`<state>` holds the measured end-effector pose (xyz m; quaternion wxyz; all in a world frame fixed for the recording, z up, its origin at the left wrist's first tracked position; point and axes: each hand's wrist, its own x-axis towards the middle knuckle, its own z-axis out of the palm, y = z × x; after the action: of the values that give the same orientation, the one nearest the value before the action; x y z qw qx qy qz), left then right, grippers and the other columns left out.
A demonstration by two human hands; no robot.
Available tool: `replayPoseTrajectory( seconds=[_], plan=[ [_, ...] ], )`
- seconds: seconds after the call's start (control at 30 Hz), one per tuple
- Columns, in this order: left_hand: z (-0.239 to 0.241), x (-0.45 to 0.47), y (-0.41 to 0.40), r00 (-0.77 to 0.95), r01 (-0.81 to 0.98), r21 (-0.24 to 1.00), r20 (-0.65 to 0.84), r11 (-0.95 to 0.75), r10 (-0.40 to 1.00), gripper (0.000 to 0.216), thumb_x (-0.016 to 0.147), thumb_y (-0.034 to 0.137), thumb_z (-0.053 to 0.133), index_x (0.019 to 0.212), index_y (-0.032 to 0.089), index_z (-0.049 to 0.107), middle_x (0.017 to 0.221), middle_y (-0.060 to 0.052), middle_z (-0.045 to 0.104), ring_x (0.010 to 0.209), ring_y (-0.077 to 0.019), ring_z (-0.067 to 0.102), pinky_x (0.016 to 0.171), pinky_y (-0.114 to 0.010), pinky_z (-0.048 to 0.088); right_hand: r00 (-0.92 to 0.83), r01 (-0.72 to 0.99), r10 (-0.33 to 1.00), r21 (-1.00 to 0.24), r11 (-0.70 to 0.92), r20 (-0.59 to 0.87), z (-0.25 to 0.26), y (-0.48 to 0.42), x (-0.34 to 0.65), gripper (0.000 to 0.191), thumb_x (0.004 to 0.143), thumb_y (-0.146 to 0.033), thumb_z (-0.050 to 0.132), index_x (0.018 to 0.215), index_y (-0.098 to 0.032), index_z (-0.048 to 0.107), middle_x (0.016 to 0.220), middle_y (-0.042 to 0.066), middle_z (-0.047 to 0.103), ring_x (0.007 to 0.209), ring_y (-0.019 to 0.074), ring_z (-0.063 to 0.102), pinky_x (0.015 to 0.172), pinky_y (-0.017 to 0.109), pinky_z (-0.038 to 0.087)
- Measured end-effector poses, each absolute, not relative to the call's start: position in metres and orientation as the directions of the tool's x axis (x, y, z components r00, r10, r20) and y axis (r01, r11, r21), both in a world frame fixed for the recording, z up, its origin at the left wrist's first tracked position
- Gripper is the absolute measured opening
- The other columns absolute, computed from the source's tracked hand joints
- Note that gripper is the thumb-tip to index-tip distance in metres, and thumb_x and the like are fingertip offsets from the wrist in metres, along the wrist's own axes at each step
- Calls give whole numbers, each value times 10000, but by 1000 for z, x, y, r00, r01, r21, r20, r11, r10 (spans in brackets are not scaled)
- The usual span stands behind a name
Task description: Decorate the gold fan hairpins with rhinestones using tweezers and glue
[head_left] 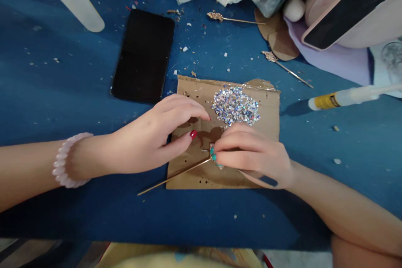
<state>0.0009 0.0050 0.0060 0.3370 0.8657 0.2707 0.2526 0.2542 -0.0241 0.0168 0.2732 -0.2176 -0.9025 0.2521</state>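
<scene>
While curled, right hand [262, 157] on hairpin [213, 157]

Hairpin [213, 156] before gems [236, 106] on cardboard [194, 180], phone [143, 56] left, bottle [329, 100] right.

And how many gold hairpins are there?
3: one hairpin up top, another to its lower right, and a third at the right hand. More may be hidden.

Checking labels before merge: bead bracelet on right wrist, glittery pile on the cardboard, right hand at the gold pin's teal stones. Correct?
Wrong wrist: the head view shows the bead bracelet on the wrist of the left hand. Rest holds: glittery pile on the cardboard, right hand at the teal stones of the gold pin.
</scene>
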Motion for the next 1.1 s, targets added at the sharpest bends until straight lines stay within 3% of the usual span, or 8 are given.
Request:
replayPoseTrajectory(
  seconds=[0.37,0.57,1.1],
  plan=[
    [5,1,4,725,285,722,268,-631,634,278,977,88,493,1240,124,576,1186,-115,663,1165,-208,599,1034,-347,512,-728,235,543,-592,771,418,14,-24,254,209,953,-7,499,986,-176,618,914,55,713,864,146,651,797,316,569],
    [6,1,5,731,284,725,260,-628,631,274,984,95,487,1239,148,571,1182,-109,663,1160,-215,599,1032,-376,519,-748,258,534,-568,781,395,13,-24,254,211,966,-21,488,993,-189,613,937,47,720,873,150,659,800,326,583],
    [5,1,5,735,260,715,289,-648,613,259,987,74,495,1229,88,583,1165,-105,663,1127,-176,581,1034,-315,487,-748,249,544,-599,761,379,16,-24,255,221,992,-18,460,976,-172,617,923,58,713,882,144,651,825,311,571]
  ],
)
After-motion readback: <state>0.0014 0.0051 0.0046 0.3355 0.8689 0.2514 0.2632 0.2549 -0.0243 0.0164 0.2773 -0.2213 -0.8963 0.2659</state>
